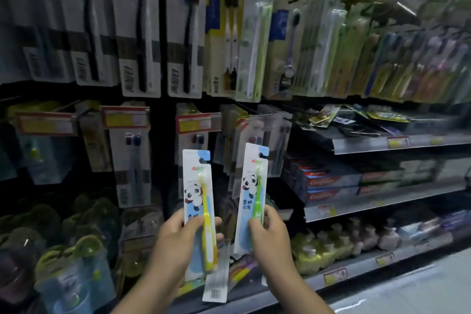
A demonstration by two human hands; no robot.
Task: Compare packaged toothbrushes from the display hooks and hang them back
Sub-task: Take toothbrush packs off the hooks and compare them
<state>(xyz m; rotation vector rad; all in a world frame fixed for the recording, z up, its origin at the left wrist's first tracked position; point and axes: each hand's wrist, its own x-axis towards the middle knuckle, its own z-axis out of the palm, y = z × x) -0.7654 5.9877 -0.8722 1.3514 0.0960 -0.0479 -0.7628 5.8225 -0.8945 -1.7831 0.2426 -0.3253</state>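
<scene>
Setting: A dimly lit shop aisle is shown, with a hook wall (163,94) on the left and shelves (382,144) on the right; the far right is blurred.
Upper row: Tall white cards with dark brushes (139,33) are hung side by side along the top left of the wall, and yellow and green cards are hung to their right.
Price tags: Red-and-yellow tags (125,117) are fixed across the wall's lower row.
Shelf stock: Loose packs (356,120) are laid flat on the top shelf; red-and-blue toothpaste boxes (328,181) are stacked at the left end of the shelf below.
Left hand (178,234): It is closed around the lower half of the yellow toothbrush pack (196,186), thumb laid across the front, fingers behind.
Yellow toothbrush pack: It is held upright before the wall's lower middle, its hang notch free of any hook.
Right hand (270,232): It grips the lower part of the green toothbrush pack (252,181), thumb on the front, fingers curled round its right edge.
Green toothbrush pack: It is held slightly tilted, just beside the yellow one, apart from it, its notch also free.
Barcode card (215,288): A white card is seen below the yellow pack; whether it is held cannot be told.
</scene>
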